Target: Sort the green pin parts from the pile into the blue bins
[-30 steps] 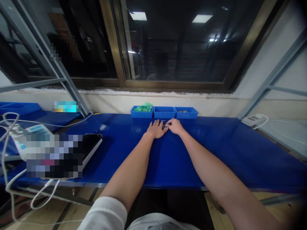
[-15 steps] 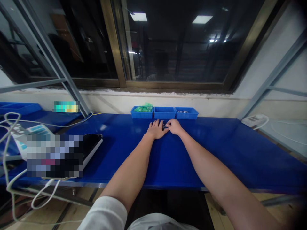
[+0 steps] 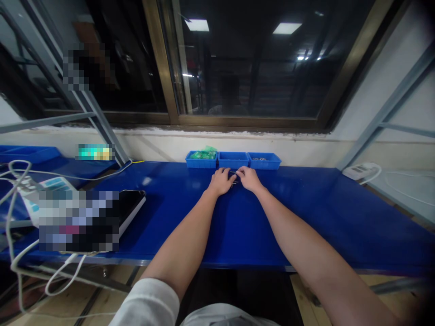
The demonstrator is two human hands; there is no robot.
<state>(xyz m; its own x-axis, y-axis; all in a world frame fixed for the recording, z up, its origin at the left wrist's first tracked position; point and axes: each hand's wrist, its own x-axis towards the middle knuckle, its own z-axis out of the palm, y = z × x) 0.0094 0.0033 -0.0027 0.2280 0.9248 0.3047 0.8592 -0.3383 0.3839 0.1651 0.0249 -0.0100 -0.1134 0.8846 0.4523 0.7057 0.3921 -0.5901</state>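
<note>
Several thin metal pieces (image 3: pixel 234 183) lie on the blue table (image 3: pixel 238 226) between my two hands. My left hand (image 3: pixel 222 181) rests over the table beside them, fingers curled forward and the thumb reaching toward the pieces. Close on its right, my right hand (image 3: pixel 249 178) has thumb and fingertips pinched together; a thin metal piece shows at the fingertips. Just behind the hands stand three small blue bins: the left bin (image 3: pixel 201 164) holds green packets, the middle bin (image 3: pixel 233 164) shows no contents, and the right bin (image 3: pixel 265 165) holds small metal parts.
A phone-like black device (image 3: pixel 131 201), partly pixelated, sits at the left with white cables (image 3: pixel 64 283) around it. A white power strip (image 3: pixel 360 171) lies at the right by a metal frame post. Another blue tray (image 3: pixel 30 154) stands at the far left.
My left hand's fingers have drawn closer together and curled. My right hand has shifted slightly, and the metal pieces between the hands look more spread.
</note>
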